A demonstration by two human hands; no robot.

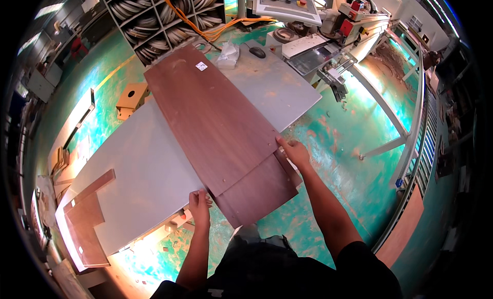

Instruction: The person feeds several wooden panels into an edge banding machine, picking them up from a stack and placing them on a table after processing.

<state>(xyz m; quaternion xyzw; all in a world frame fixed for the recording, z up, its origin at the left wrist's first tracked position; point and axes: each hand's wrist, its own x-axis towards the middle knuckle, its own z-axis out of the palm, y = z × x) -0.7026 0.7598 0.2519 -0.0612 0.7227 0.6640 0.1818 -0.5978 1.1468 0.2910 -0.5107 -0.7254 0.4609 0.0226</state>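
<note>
A stack of long dark-brown wooden panels (210,122) lies across a grey-topped table (138,170), overhanging its near edge, with a small white label near the far end. My right hand (291,152) grips the right edge of the upper panel, thumb on top. My left hand (200,204) is beside the stack's left edge at the table's front, fingers curled; whether it holds that edge I cannot make out. Smaller brown board pieces (90,211) lie on the table's left part.
A black mouse (257,52) and plastic bag (228,55) sit at the back. Behind stand a rack (149,26) of banding rolls and a machine (328,57). A roller conveyor (426,134) runs along the right. An ochre box (131,98) stands at left.
</note>
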